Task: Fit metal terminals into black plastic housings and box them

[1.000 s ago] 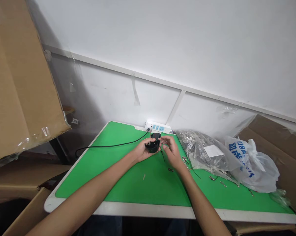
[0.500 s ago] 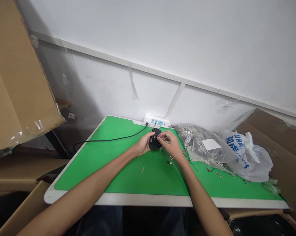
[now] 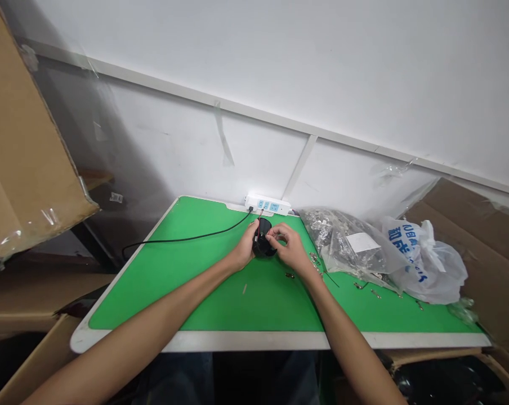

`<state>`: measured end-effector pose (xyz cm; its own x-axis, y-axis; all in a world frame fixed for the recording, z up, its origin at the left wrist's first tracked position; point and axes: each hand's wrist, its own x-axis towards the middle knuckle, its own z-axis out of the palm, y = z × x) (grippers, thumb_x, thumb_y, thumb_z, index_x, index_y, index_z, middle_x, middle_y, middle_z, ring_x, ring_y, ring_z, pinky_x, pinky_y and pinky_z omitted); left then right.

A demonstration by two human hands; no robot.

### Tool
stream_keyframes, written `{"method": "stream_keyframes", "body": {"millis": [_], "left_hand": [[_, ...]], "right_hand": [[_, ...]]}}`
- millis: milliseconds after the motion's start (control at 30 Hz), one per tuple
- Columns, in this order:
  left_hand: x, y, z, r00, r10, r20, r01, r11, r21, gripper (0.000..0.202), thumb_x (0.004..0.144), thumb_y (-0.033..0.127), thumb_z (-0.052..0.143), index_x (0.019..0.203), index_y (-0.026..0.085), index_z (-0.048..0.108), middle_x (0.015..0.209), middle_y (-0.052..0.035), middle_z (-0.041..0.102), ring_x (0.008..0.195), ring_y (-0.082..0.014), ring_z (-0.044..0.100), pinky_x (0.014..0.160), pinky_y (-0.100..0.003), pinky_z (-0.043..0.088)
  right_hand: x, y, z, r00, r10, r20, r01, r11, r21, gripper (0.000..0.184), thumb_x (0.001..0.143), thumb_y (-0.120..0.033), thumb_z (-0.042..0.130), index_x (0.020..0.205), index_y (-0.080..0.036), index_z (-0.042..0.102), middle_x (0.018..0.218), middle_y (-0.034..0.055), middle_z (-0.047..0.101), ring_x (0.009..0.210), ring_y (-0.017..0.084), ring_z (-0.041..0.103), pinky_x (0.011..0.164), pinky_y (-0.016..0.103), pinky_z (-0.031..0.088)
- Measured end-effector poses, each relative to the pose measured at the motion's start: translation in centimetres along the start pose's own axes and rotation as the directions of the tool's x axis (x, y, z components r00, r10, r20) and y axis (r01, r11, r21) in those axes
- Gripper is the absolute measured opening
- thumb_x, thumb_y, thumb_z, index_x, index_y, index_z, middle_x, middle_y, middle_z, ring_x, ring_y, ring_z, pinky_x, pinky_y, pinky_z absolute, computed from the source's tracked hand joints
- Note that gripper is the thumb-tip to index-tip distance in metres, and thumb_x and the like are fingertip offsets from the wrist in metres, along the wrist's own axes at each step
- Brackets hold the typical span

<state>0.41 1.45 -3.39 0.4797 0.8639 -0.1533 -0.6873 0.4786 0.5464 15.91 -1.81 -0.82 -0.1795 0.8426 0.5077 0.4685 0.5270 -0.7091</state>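
A small round black part (image 3: 263, 245) with thin red and black wires rests on the green table mat (image 3: 220, 292) near the back edge. My left hand (image 3: 242, 251) wraps around its left side and grips it. The fingers of my right hand (image 3: 289, 246) are pinched at the part's top right, on it or on its wires; I cannot tell which. Small metal pieces (image 3: 290, 275) lie on the mat just beside my right wrist.
A white power strip (image 3: 267, 205) sits at the mat's back edge, with a black cable (image 3: 182, 239) running off to the left. Clear bags of metal parts (image 3: 343, 242) and a white printed bag (image 3: 423, 259) lie at right. Cardboard boxes (image 3: 18, 146) flank the table.
The view has drifted, so the table sits higher and more to the left. My right hand's fingers have closed in from beside the black part onto its top. My left hand keeps its grip.
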Motion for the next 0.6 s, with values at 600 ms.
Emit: {"method": "stream_keyframes", "body": {"millis": [600], "left_hand": [[-2.0,1.6,2.5,0.999,0.052,-0.007,-0.048,0.961,0.273,0.020,0.082,0.017,0.067,0.101,0.015,0.060,0.079,-0.0052,0.071,0.062,-0.0188,0.069,0.053,-0.030,0.060]], "right_hand": [[0.6,0.7,0.1,0.986,0.154,-0.066,-0.129,0.949,0.288,0.020,0.088,-0.038,0.066,0.098,-0.022,0.074,0.100,0.0053,0.062,0.079,0.018,0.061,0.070,0.032,0.055]]}}
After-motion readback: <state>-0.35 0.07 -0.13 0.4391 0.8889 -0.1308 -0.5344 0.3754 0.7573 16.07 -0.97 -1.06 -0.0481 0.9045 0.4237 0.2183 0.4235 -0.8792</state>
